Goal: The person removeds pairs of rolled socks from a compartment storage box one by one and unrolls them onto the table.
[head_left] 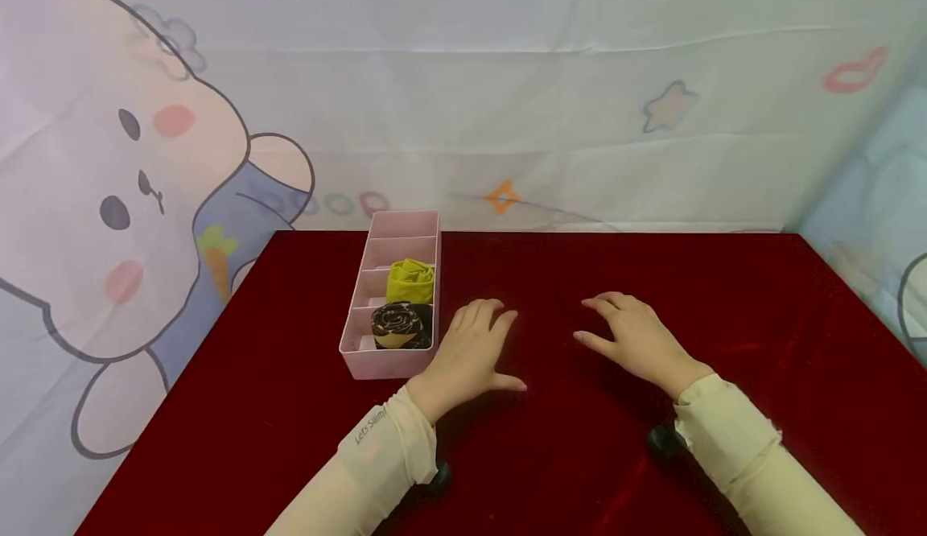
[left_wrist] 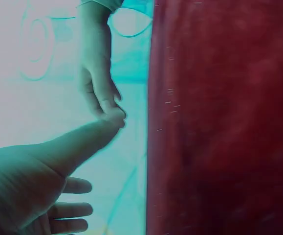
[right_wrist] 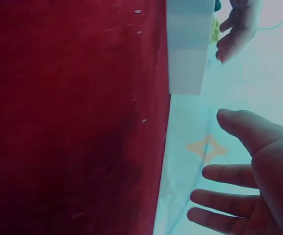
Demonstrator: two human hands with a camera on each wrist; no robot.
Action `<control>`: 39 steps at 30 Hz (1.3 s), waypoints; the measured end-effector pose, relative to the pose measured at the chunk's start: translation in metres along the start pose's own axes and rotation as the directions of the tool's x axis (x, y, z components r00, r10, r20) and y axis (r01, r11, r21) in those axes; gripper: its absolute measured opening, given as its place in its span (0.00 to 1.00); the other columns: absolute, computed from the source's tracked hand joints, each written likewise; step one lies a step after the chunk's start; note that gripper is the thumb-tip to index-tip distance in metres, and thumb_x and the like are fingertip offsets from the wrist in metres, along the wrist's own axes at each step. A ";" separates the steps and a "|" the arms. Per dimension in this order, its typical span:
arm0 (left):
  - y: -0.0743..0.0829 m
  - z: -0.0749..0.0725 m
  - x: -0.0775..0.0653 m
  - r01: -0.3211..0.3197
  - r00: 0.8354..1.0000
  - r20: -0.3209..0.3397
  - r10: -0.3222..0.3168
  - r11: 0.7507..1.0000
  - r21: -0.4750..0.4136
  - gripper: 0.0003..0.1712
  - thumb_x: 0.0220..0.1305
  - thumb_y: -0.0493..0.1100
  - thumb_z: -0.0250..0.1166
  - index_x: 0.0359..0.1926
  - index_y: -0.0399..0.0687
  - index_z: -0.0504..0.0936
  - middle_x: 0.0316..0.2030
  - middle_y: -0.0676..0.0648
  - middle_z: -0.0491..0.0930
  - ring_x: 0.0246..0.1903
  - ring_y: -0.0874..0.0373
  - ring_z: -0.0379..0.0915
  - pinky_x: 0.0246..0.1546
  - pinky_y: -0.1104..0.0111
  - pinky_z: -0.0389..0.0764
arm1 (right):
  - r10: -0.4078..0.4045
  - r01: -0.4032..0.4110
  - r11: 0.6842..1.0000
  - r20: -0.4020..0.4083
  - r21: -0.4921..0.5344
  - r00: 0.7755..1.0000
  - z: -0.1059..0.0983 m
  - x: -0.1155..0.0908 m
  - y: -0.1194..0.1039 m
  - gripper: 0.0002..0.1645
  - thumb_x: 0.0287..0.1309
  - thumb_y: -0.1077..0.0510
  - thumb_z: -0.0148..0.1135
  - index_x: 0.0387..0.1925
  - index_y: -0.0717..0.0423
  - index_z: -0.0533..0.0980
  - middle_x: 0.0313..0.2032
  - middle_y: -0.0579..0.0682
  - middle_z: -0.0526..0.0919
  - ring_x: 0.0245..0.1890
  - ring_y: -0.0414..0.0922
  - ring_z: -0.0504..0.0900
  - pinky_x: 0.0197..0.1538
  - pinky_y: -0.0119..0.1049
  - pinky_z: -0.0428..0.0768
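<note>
In the head view a pale pink divided box [head_left: 394, 365] stands left of centre. A black patterned cloth roll [head_left: 401, 325] lies in its nearest compartment, and a yellow-green folded cloth [head_left: 409, 281] sits in the one behind. My left hand [head_left: 467, 355] is held just right of the box's near end, thumb spread, with nothing in it. Farther right, my right hand [head_left: 637, 338] hovers over the table, fingers apart and slightly bent, also holding nothing. Both wrist views show the bare palms, the left hand [left_wrist: 29, 186] and the right hand [right_wrist: 273, 181], with fingers extended.
A dark red cloth covers the table [head_left: 579, 455]. The box's two far compartments hold nothing that I can see. Behind the table hangs a pale curtain [head_left: 507, 101] printed with a cartoon bear and small shapes. A dark strapped object [head_left: 665, 443] is under the right wrist.
</note>
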State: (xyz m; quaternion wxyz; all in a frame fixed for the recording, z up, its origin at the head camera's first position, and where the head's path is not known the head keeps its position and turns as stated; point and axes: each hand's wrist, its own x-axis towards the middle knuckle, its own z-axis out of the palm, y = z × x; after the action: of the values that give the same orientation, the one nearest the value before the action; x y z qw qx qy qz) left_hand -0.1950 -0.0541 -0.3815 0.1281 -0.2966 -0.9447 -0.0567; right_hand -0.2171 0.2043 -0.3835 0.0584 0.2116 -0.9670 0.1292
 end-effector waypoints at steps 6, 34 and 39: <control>-0.009 -0.025 0.001 -0.012 1.000 0.011 0.012 1.000 -0.026 0.47 0.41 0.61 0.77 0.59 0.42 0.73 0.56 0.41 0.71 0.59 0.47 0.65 0.62 0.56 0.66 | -0.020 0.019 0.999 0.028 0.036 0.999 -0.011 0.016 -0.012 0.31 0.63 0.46 0.58 0.58 0.64 0.73 0.58 0.64 0.75 0.60 0.61 0.72 0.62 0.57 0.70; -0.103 -0.084 -0.048 0.268 0.950 0.201 -0.239 0.955 -0.128 0.44 0.39 0.52 0.80 0.55 0.39 0.71 0.53 0.37 0.71 0.56 0.41 0.63 0.59 0.48 0.62 | -0.287 0.280 0.945 0.019 0.169 0.958 0.005 0.094 -0.122 0.22 0.61 0.48 0.62 0.50 0.59 0.79 0.47 0.54 0.83 0.48 0.48 0.80 0.56 0.43 0.76; -0.117 -0.082 -0.054 0.319 0.927 0.249 -0.280 0.938 -0.135 0.43 0.39 0.51 0.79 0.55 0.39 0.71 0.52 0.38 0.72 0.54 0.41 0.63 0.58 0.48 0.63 | -0.330 0.314 0.933 0.072 0.176 0.941 0.011 0.106 -0.144 0.30 0.59 0.43 0.63 0.54 0.58 0.77 0.50 0.53 0.83 0.52 0.47 0.78 0.60 0.42 0.75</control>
State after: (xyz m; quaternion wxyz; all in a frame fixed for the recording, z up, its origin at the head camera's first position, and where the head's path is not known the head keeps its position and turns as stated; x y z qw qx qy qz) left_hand -0.2023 -0.1942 -0.3215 -0.0167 -0.1629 -0.9788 -0.1234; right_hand -0.2524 0.0332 -0.3443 0.0130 0.3774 -0.9072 0.1852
